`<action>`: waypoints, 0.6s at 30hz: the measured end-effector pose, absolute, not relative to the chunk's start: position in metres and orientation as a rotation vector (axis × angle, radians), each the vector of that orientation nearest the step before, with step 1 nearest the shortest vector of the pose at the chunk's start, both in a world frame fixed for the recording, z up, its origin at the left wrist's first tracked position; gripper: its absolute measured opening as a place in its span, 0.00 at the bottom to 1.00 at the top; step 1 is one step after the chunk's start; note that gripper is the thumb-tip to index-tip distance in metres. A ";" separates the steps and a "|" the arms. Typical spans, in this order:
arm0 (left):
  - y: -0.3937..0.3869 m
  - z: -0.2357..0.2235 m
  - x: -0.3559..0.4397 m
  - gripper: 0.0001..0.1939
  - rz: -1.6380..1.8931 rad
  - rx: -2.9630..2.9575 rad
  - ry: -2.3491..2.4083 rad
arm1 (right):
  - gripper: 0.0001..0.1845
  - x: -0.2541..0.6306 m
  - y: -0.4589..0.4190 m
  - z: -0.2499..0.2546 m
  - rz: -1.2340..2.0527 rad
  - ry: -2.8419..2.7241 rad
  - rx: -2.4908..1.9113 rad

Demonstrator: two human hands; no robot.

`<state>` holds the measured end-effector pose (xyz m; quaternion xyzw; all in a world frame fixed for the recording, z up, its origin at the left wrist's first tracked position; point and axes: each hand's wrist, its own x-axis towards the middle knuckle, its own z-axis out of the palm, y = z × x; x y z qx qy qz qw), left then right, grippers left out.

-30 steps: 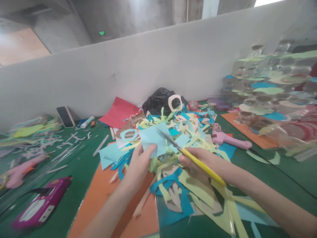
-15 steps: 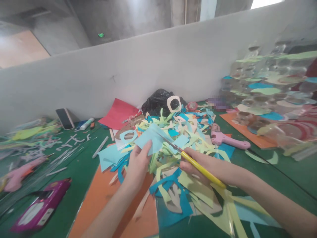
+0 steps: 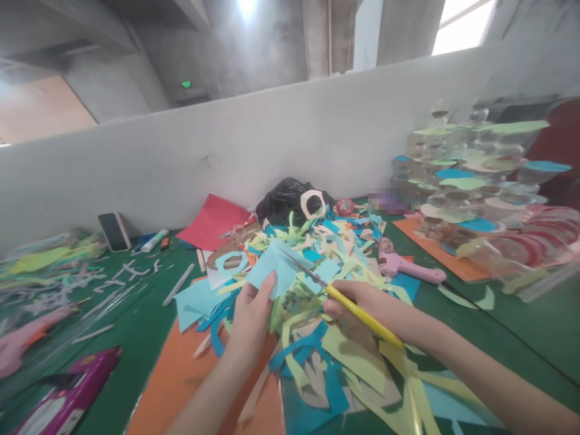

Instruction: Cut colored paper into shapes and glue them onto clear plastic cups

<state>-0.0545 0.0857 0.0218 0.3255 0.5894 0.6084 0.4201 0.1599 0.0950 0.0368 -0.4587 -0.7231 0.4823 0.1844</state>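
Observation:
My left hand pinches a light blue piece of paper by its near edge, thumb on top. In my right hand is a pair of scissors with yellow handles. Their metal blades point to the upper left and lie at the right part of the blue paper; whether they are cutting into it I cannot make out. Beneath both hands spreads a heap of paper scraps in green, blue and cream. More light blue paper lies left of my left hand.
An orange sheet lies under my left forearm. A pink glue gun with a black cord rests at right, before stacked clear plastic cups. A black plastic bag sits by the wall; a purple box is front left.
The view has tilted up slightly, so the scene sits lower in the picture. Both hands keep their hold on the paper and the scissors, with little movement between them.

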 end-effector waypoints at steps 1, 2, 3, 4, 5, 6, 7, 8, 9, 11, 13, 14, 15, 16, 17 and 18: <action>0.085 0.024 -0.053 0.23 1.516 0.815 1.493 | 0.23 0.160 0.096 0.036 1.348 -2.036 -1.286; 0.084 0.026 -0.051 0.22 1.508 0.821 1.498 | 0.24 0.159 0.096 0.036 1.349 -2.028 -1.279; 0.083 0.028 -0.050 0.21 1.501 0.832 1.492 | 0.24 0.158 0.096 0.035 1.364 -2.016 -1.272; 0.083 0.030 -0.048 0.20 1.493 0.846 1.475 | 0.25 0.158 0.097 0.034 1.388 -2.000 -1.262; 0.082 0.032 -0.047 0.19 1.487 0.859 1.453 | 0.25 0.157 0.096 0.034 1.415 -1.988 -1.253; 0.082 0.033 -0.047 0.19 1.482 0.869 1.430 | 0.26 0.157 0.096 0.033 1.434 -1.977 -1.249; 0.082 0.034 -0.046 0.19 1.477 0.875 1.413 | 0.26 0.158 0.096 0.034 1.440 -1.975 -1.251; 0.083 0.034 -0.047 0.19 1.473 0.877 1.408 | 0.27 0.158 0.095 0.034 1.433 -1.988 -1.256; 0.083 0.034 -0.047 0.20 1.469 0.875 1.413 | 0.27 0.160 0.095 0.036 1.418 -2.012 -1.262; 0.084 0.030 -0.050 0.21 1.475 0.876 1.443 | 0.27 0.163 0.092 0.041 1.405 -2.082 -1.260; 0.085 0.025 -0.053 0.23 1.469 0.908 1.482 | 0.28 0.166 0.090 0.046 1.411 -2.149 -1.243; 0.085 0.023 -0.055 0.22 1.454 0.939 1.488 | 0.29 0.168 0.089 0.048 1.409 -2.167 -1.244; 0.086 0.022 -0.056 0.21 1.434 0.976 1.488 | 0.29 0.168 0.089 0.049 1.396 -2.176 -1.251; 0.086 0.021 -0.056 0.20 1.412 1.010 1.488 | 0.29 0.168 0.089 0.049 1.373 -2.180 -1.264; 0.085 0.022 -0.056 0.18 1.392 1.037 1.483 | 0.28 0.168 0.090 0.048 1.347 -2.175 -1.280; 0.085 0.023 -0.056 0.16 1.386 1.051 1.473 | 0.27 0.167 0.092 0.046 1.324 -2.164 -1.297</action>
